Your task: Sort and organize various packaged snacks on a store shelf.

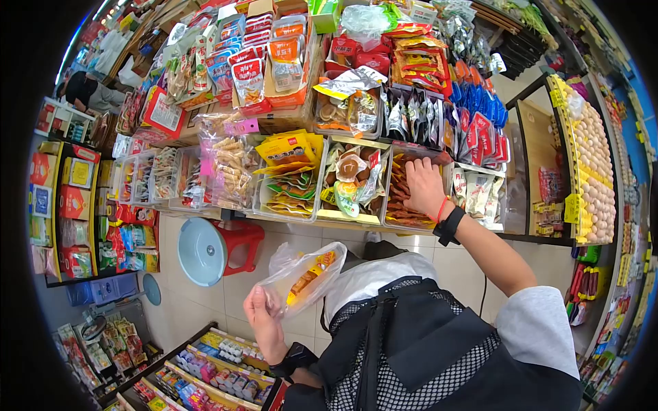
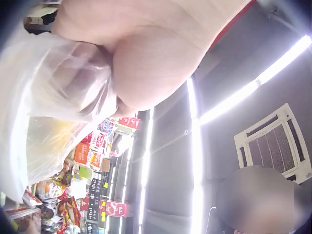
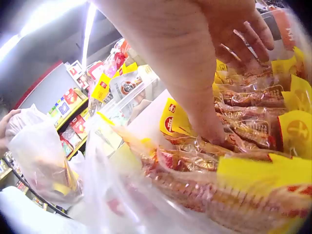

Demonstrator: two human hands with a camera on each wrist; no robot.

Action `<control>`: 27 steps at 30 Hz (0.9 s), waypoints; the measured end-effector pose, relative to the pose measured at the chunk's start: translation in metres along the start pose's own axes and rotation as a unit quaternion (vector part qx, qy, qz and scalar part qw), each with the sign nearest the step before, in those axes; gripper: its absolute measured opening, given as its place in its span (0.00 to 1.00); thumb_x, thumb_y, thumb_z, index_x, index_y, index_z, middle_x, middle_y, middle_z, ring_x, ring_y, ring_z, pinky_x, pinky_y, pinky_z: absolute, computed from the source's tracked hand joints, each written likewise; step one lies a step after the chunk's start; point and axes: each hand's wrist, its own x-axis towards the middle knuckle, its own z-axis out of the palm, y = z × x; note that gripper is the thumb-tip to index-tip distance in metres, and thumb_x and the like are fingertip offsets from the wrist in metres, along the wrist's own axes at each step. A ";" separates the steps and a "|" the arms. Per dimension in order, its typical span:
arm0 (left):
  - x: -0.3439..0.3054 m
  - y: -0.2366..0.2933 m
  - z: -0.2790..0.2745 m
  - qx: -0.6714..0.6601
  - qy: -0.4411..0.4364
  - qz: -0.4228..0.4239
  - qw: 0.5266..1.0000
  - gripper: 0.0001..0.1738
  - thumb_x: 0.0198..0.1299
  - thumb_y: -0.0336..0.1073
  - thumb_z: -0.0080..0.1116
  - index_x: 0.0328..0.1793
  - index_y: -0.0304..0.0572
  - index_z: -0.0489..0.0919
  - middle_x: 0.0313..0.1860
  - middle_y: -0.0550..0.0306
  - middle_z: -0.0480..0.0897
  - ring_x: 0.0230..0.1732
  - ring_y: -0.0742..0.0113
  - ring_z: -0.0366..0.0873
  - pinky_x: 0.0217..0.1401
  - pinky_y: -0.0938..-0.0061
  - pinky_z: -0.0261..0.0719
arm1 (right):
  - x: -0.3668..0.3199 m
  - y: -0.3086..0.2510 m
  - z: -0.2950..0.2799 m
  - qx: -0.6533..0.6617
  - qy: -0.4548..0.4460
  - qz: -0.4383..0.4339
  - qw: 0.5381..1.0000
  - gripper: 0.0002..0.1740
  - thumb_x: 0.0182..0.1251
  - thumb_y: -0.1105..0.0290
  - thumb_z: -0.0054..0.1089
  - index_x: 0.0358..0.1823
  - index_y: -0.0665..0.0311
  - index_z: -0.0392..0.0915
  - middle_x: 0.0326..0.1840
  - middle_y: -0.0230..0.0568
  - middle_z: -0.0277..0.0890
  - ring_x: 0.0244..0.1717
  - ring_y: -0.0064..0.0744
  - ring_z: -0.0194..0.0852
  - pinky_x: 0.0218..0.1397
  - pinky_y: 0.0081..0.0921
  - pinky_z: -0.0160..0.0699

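Observation:
My left hand (image 1: 266,322) grips the gathered top of a clear plastic bag (image 1: 312,291), and the bag hangs out over the floor. Inside it lies a snack packet (image 1: 310,277) with yellow ends and brown contents. My right hand (image 1: 423,185) reaches down into a clear bin of flat, reddish-brown snack packets (image 1: 399,198). In the right wrist view these packets (image 3: 248,129) stand in rows with yellow printed tops. There the thumb dips between packets while the fingers (image 3: 251,41) spread over the farther ones.
Left of the bin are a tub of mixed packets (image 1: 351,175) and one of yellow packets (image 1: 291,154). White packets (image 1: 478,192) fill the tub on the right. Egg trays (image 1: 589,157) stand far right. A blue basin (image 1: 199,252) leans by a red stool (image 1: 241,243) below the counter.

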 end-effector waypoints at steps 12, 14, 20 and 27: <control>-0.003 0.003 0.025 -0.004 0.018 0.050 0.999 0.22 0.74 0.49 0.52 0.27 0.50 0.65 0.19 0.70 0.62 0.17 0.82 0.54 0.18 0.81 0.46 | -0.003 0.008 0.028 0.025 -0.030 -0.041 0.998 0.43 0.35 0.51 0.82 0.51 0.66 0.70 0.49 0.48 0.74 0.56 0.49 0.74 0.59 0.48 0.70; -0.002 0.001 0.028 0.005 0.026 0.043 0.999 0.22 0.74 0.49 0.52 0.27 0.50 0.65 0.20 0.70 0.62 0.17 0.82 0.54 0.19 0.81 0.47 | 0.005 0.009 0.026 0.022 -0.080 -0.043 0.996 0.44 0.36 0.51 0.82 0.52 0.66 0.69 0.51 0.50 0.75 0.56 0.50 0.75 0.61 0.52 0.69; -0.006 0.000 0.035 -0.003 0.010 0.019 1.000 0.24 0.76 0.47 0.50 0.25 0.47 0.63 0.18 0.68 0.62 0.19 0.81 0.54 0.23 0.79 0.47 | 0.013 0.011 0.021 0.031 -0.132 -0.049 0.990 0.46 0.39 0.48 0.81 0.56 0.64 0.68 0.53 0.50 0.77 0.57 0.51 0.76 0.59 0.58 0.70; -0.008 -0.006 0.037 -0.024 0.001 0.021 0.999 0.23 0.76 0.47 0.47 0.25 0.47 0.64 0.18 0.68 0.62 0.19 0.81 0.54 0.23 0.79 0.47 | 0.016 0.001 0.026 0.010 -0.146 -0.015 0.989 0.49 0.41 0.44 0.78 0.60 0.64 0.67 0.58 0.52 0.75 0.59 0.57 0.74 0.56 0.62 0.70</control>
